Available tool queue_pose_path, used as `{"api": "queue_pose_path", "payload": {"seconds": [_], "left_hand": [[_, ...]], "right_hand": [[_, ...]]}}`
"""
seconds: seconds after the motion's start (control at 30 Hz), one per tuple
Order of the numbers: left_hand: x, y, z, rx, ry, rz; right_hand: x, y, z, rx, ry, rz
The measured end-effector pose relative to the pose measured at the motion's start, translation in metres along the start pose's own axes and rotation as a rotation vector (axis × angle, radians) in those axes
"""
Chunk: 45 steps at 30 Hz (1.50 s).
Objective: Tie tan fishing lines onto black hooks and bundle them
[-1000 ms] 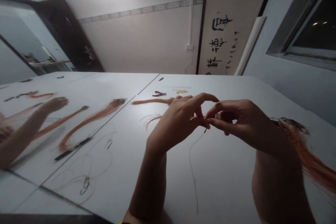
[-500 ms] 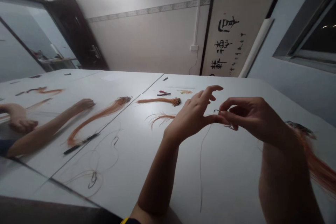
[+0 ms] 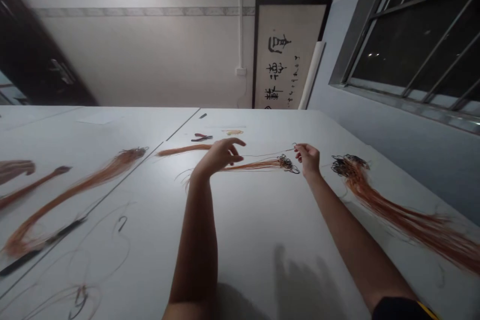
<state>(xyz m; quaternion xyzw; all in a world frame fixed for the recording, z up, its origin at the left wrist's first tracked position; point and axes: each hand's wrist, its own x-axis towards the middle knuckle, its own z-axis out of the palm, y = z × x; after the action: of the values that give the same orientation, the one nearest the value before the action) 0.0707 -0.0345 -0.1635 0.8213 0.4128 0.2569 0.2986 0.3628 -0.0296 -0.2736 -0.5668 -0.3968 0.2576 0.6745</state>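
Observation:
Between thumb and fingers, my right hand pinches a fish hook with a thin line tied to it. The line runs left toward my left hand, whose fingers are loosely bent and apart; no grip on it shows. Just below the line lies a bundle of orange snelled lines with dark hooks clustered at its right end. My left hand hovers over the left part of this bundle and hides some of it. Behind my left hand, another orange bundle is partly covered.
At right lies a large hook-and-line bundle. Red-and-black pliers and a small yellowish pile sit farther back. Leftward are another bundle, a black-handled tool, loose hooks and another person's hand.
My view has turned right. My hands, close together before, have moved apart and farther over the table; the right keeps the hook, and the hook bundle between them now shows.

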Motion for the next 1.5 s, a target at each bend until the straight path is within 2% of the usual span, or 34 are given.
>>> {"api": "queue_pose_path", "payload": {"seconds": [0.1, 0.27, 0.4, 0.57, 0.67, 0.77, 0.93, 1.03, 1.3, 1.5], "left_hand": [[0.009, -0.033, -0.008, 0.110, 0.068, -0.130], [0.011, -0.071, -0.013, 0.215, 0.014, -0.276], [0.008, -0.082, -0.017, 0.265, -0.005, -0.316], [0.018, -0.079, -0.011, 0.335, -0.079, -0.336], [0.031, -0.074, 0.005, 0.390, -0.151, -0.331], [0.046, -0.070, 0.033, 0.441, -0.171, -0.292], [0.063, -0.072, 0.089, 0.521, -0.061, -0.169], [0.066, -0.079, 0.114, 0.536, -0.032, -0.086], [0.070, -0.112, 0.145, 0.585, 0.048, -0.027], [0.067, -0.120, 0.157, 0.617, 0.124, 0.004]], "right_hand": [[0.003, 0.041, 0.001, -0.131, 0.100, 0.033], [0.008, 0.079, 0.002, -0.302, 0.150, 0.019], [0.015, 0.093, 0.002, -0.391, 0.149, -0.024], [0.020, 0.102, 0.000, -0.475, 0.132, -0.079], [0.020, 0.103, 0.000, -0.523, 0.126, -0.110], [0.019, 0.102, 0.002, -0.581, 0.130, -0.140], [0.015, 0.103, 0.004, -0.717, 0.116, -0.182], [0.016, 0.102, 0.005, -0.801, 0.058, -0.208], [0.047, 0.086, 0.016, -0.979, -0.155, -0.140], [0.059, 0.079, 0.028, -1.029, -0.283, -0.060]]}}
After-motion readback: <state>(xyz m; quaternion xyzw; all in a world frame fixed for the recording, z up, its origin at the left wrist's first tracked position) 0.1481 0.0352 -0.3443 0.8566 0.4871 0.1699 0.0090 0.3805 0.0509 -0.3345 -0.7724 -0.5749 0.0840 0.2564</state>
